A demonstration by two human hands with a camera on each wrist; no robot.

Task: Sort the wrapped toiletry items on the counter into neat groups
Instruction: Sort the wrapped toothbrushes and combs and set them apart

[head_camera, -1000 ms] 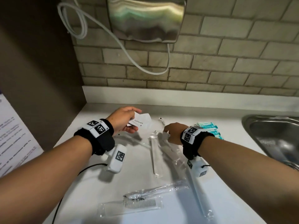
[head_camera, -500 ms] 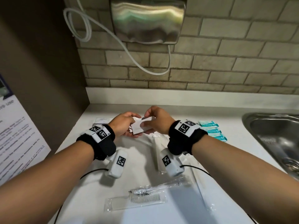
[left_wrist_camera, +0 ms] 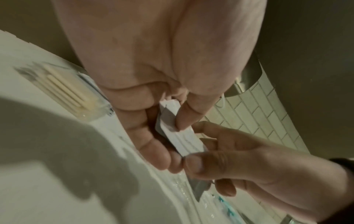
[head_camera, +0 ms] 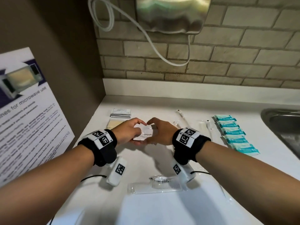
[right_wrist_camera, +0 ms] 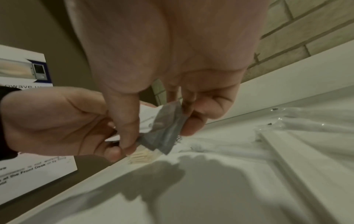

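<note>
From the head view, a small stack of flat white toothpaste sachets point(head_camera: 146, 134) is held just above the white counter point(head_camera: 146, 208), pinched from both sides — the left hand point(head_camera: 128, 133) at its left end, the right hand point(head_camera: 159, 133) at its right end, so the long axis of the stack runs left to right between the two grips and neither hand is clearly the nearer. The spot where the stack may belong is judged to lie ahead and to the left, where a neat pile of flat white packets point(head_camera: 121, 113) rests near the back wall with a clear packet of pale sticks point(head_camera: 114, 123) just in front of it; a row of teal-wrapped bars point(head_camera: 233, 133) is set well apart on the right, and a clear-wrapped comb point(head_camera: 162, 187) lies nearer the body. In the left wrist view, the left thumb and fingers point(left_wrist_camera: 151, 142) are seen curled narrowly round the near end of the sachets point(left_wrist_camera: 180, 139), several thin edges being visible — the right hand point(left_wrist_camera: 239, 160) closes on the far end. In the right wrist view, the right thumb and fingertips point(right_wrist_camera: 193, 124) are seen pinching a grey-looking sachet point(right_wrist_camera: 166, 130), with the left hand point(right_wrist_camera: 57, 121) gripping the opposite end directly across.
</note>
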